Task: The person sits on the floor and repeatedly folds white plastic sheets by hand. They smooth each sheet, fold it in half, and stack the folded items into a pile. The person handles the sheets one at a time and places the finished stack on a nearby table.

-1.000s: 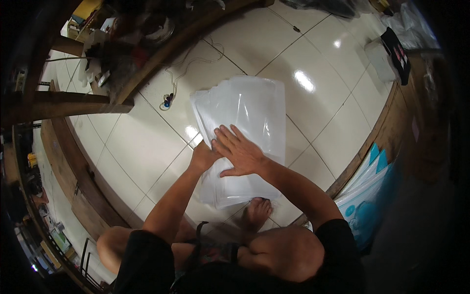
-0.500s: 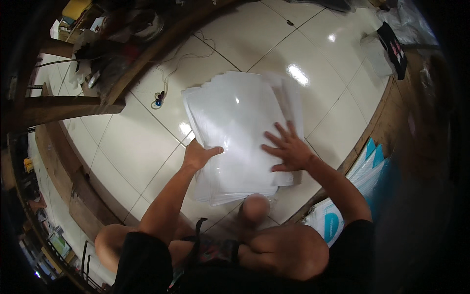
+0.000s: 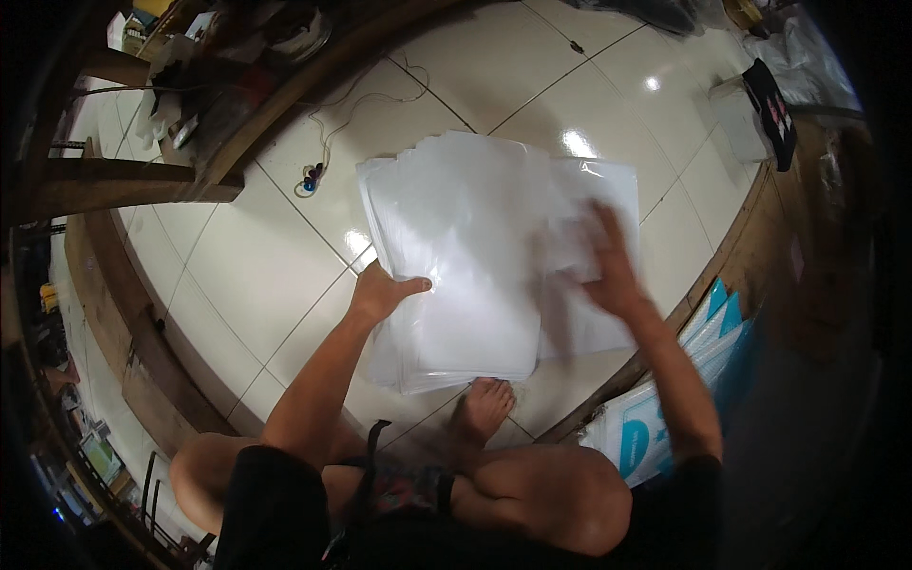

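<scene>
Pinching the white stack (image 3: 465, 228) on the floor (image 3: 233, 290) by its left edge, the left hand (image 3: 380, 290) held on. The right hand (image 3: 613, 275) was spread out, blurry, over the right-side sheet (image 3: 613, 179). A fast swipe could have slid the slick stack crooked.

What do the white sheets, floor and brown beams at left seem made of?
White sheets: probably thin plastic, smooth and glossy, given the glints. Floor: likely glazed ceramic tile, given joint lines and mirror-like highlights. Brown beams: apparently dull wood, given their uneven tone.
</scene>
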`<action>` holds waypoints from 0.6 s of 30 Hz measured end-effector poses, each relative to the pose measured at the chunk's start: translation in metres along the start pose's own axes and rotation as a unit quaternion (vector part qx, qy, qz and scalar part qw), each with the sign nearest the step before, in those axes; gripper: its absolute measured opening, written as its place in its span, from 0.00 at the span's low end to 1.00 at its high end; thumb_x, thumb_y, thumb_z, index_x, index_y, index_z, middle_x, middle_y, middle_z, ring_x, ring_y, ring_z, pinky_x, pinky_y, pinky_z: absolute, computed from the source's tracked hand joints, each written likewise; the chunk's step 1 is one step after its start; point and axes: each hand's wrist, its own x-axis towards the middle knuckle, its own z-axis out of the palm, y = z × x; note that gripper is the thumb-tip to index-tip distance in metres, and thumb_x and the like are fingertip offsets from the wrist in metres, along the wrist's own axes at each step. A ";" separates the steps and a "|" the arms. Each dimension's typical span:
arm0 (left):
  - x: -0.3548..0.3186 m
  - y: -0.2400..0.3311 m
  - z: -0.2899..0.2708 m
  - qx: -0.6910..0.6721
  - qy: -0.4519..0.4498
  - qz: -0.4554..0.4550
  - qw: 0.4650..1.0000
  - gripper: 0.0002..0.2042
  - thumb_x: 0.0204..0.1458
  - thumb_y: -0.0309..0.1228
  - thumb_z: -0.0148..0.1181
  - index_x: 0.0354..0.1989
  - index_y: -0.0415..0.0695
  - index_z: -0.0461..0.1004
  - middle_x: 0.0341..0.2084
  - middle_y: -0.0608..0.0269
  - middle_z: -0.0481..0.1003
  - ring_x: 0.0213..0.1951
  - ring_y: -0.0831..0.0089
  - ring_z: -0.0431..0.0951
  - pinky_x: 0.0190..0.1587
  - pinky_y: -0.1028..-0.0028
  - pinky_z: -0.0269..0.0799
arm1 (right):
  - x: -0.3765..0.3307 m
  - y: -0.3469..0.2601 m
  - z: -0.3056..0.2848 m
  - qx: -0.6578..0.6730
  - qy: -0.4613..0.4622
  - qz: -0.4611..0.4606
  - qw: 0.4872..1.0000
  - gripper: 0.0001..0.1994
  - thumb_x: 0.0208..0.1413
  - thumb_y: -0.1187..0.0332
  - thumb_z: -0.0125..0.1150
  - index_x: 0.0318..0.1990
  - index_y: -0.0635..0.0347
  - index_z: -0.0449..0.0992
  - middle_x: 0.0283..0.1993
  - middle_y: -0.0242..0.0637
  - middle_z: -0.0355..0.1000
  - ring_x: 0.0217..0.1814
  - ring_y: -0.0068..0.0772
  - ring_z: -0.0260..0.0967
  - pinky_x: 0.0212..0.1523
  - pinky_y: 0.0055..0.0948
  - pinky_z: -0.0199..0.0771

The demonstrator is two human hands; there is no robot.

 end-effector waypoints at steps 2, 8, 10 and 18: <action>0.005 -0.010 0.002 0.000 -0.009 0.032 0.999 0.22 0.38 0.38 0.71 0.39 0.36 0.76 0.33 0.52 0.79 0.36 0.63 0.79 0.40 0.68 0.74 | 0.049 -0.077 0.070 0.069 -0.108 -0.157 0.979 0.36 0.45 0.47 0.65 0.62 0.45 0.62 0.68 0.47 0.50 0.72 0.57 0.38 0.69 0.59 0.34; 0.005 -0.010 -0.004 0.005 -0.015 0.000 1.000 0.20 0.42 0.38 0.69 0.41 0.39 0.77 0.33 0.54 0.79 0.35 0.64 0.80 0.39 0.68 0.74 | 0.077 -0.107 0.116 -0.009 -0.171 -0.237 0.956 0.41 0.44 0.36 0.57 0.64 0.49 0.60 0.70 0.40 0.50 0.73 0.48 0.40 0.70 0.57 0.33; 0.000 -0.008 -0.001 -0.004 0.010 0.021 1.000 0.20 0.41 0.38 0.69 0.41 0.39 0.77 0.33 0.54 0.79 0.36 0.64 0.80 0.40 0.68 0.74 | 0.067 -0.093 0.104 0.001 -0.204 -0.229 0.952 0.42 0.43 0.37 0.58 0.65 0.49 0.59 0.70 0.40 0.50 0.74 0.49 0.39 0.71 0.56 0.31; 0.008 -0.004 -0.004 -0.002 -0.005 -0.031 1.000 0.28 0.35 0.44 0.73 0.39 0.33 0.76 0.35 0.48 0.78 0.37 0.60 0.80 0.43 0.68 0.74 | -0.072 0.066 -0.018 -0.177 -0.302 -0.045 0.936 0.43 0.38 0.35 0.61 0.62 0.46 0.63 0.69 0.43 0.50 0.74 0.57 0.35 0.68 0.65 0.29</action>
